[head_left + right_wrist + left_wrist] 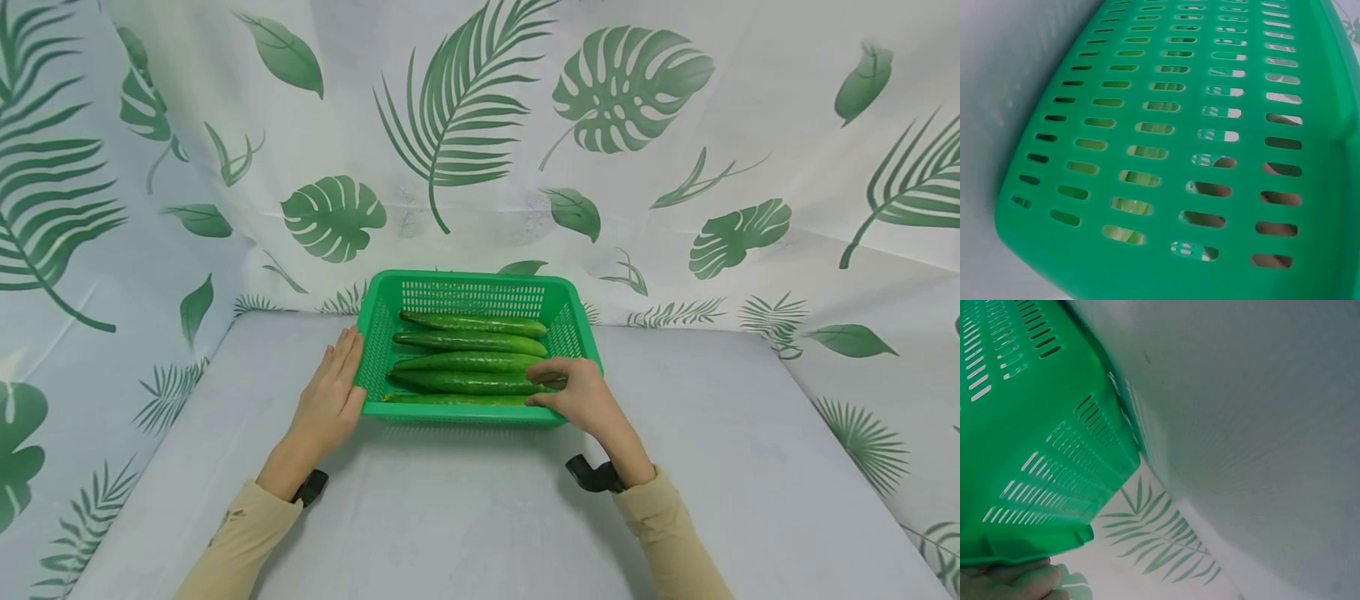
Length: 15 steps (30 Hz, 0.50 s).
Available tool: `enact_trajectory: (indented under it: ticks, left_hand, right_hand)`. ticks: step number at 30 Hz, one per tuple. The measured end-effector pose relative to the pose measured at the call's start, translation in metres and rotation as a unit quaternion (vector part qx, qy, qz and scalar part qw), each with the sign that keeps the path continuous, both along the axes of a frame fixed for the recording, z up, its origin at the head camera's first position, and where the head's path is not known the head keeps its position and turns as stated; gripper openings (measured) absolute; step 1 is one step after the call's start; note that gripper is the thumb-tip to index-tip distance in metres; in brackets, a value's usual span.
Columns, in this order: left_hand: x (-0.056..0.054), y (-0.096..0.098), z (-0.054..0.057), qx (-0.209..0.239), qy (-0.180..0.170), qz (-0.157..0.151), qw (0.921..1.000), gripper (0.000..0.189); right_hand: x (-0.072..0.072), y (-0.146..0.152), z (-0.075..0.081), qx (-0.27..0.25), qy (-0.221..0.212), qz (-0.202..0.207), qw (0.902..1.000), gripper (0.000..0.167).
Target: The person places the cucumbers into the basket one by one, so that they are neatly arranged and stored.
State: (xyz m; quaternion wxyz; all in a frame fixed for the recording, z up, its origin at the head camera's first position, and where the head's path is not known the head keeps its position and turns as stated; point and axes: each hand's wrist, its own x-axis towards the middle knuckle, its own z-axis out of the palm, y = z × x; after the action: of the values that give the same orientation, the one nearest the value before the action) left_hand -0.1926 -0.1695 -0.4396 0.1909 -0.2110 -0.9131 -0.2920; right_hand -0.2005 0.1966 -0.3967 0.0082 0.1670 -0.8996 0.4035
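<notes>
Several long green cucumbers (468,362) lie side by side, lengthwise, in a green plastic basket (465,420). My left hand (330,400) rests along the basket's left side, fingers extended against the rim; its fingers (1016,581) also show at the rim in the left wrist view. Over the front right corner, my right hand (577,396) reaches in above the cucumbers' right ends, its thumb and bent fingers apart. The thumb overlaps the end of the front cucumber (453,400). In the right wrist view, the slotted basket wall (1247,156) hides most of that hand.
The basket stands on a table with a pale cover (465,517), near the back edge. Behind it and at both sides hangs a white cloth with green leaf prints (465,108). Dark wrist cameras (592,473) sit below both hands.
</notes>
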Motion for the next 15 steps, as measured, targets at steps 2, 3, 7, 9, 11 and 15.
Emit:
enact_trajectory:
  ticks: [2, 3, 7, 9, 11, 15]
  left_hand:
    - [0.0, 0.0, 0.0, -0.001, -0.002, -0.001, 1.0, 0.064]
    - [0.0, 0.0, 0.001, 0.0, -0.003, -0.001, 1.0, 0.063]
    - [0.001, -0.001, 0.002, 0.002, -0.004, -0.001, 1.0, 0.063]
    - [0.002, -0.001, 0.002, 0.002, -0.004, 0.0, 1.0, 0.064]
    - [0.002, -0.001, 0.002, -0.001, -0.005, 0.0, 1.0, 0.064]
    - [0.001, -0.001, 0.003, -0.005, -0.005, -0.003, 1.0, 0.064]
  right_hand:
    - [-0.001, 0.001, 0.0, -0.024, 0.007, 0.005, 0.9997, 0.032]
    - [-0.001, 0.002, 0.0, -0.038, 0.01, 0.006, 0.9992, 0.031]
    - [-0.002, 0.006, 0.0, -0.095, 0.015, 0.003, 0.9954, 0.024]
    - [-0.002, 0.008, 0.0, -0.109, 0.019, 0.0, 0.9939, 0.022]
    - [-0.002, 0.011, 0.002, -0.116, 0.028, -0.001, 0.9928, 0.02]
    - [-0.001, 0.018, 0.008, -0.12, 0.08, 0.0, 0.9896, 0.02]
